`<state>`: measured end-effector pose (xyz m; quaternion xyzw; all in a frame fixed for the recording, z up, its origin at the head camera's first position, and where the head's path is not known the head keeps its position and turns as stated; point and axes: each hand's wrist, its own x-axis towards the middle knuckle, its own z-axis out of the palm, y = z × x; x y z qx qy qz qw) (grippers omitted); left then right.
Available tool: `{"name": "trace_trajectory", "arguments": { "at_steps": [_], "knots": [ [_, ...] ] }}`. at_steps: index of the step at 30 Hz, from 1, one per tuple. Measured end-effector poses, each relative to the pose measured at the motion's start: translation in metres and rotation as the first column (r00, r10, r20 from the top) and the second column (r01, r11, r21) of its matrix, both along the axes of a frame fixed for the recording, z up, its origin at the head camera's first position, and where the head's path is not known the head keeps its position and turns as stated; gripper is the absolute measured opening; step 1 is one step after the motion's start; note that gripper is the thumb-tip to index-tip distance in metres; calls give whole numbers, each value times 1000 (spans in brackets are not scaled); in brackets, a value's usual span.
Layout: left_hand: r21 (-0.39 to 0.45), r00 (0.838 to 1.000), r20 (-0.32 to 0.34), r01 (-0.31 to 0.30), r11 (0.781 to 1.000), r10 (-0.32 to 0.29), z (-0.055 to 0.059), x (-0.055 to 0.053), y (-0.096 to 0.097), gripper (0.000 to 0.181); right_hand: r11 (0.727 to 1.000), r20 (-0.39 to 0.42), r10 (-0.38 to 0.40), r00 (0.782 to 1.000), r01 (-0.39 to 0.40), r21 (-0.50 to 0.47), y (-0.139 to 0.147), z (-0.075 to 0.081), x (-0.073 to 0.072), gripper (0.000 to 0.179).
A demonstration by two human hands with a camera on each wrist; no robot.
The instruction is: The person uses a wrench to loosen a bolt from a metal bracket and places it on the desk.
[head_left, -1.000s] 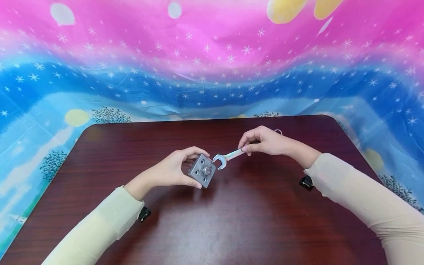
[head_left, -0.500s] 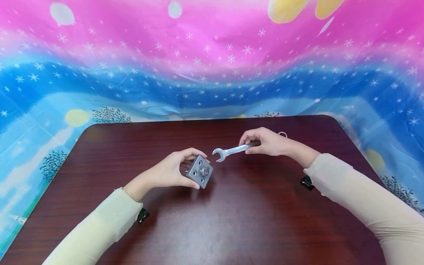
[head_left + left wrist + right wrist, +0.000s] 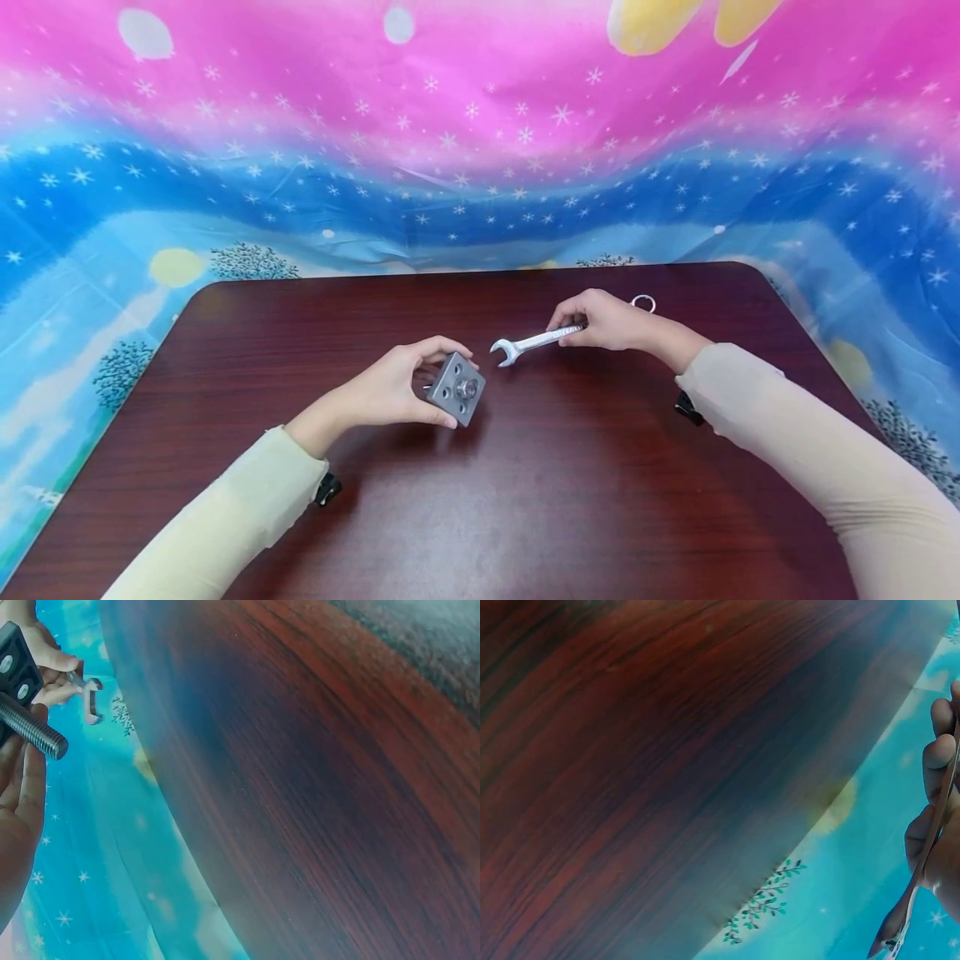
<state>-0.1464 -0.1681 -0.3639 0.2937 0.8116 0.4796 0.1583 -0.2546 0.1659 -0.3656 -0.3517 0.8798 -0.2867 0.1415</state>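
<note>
On the left, the left hand (image 3: 384, 387) holds a grey metal block (image 3: 455, 384) between thumb and fingers above the middle of the tabletop (image 3: 525, 508), its holed face tilted up and a bolt (image 3: 467, 389) set in it, the threaded shank jutting from the other side in the left wrist view. Just beside the block, apart from it, is the open end of a wrench (image 3: 537, 340), which slants toward the tabletop's far right corner, pinched along its shaft by the right hand (image 3: 611, 321), the ring end showing beyond, near the far edge.
</note>
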Motion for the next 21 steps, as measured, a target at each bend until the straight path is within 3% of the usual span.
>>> {"name": "trace_trajectory", "arguments": {
  "at_steps": [8, 13, 21],
  "knots": [
    [15, 999, -28, -34, 999, 35, -5, 0, 5, 81, 1000, 11, -8, 1000, 8, 24, 5, -15, -15, 15],
    [-6, 992, -52, -117, 993, 117, -8, -1, 8, 90, 999, 10, 0, 1000, 0, 48, 9, -21, -23, 15],
    [-36, 973, -73, -222, 974, 219, -8, -3, 9, 75, 998, -27, 40, 999, -39, 58, 8, -24, -29, 15]
  ]
}}
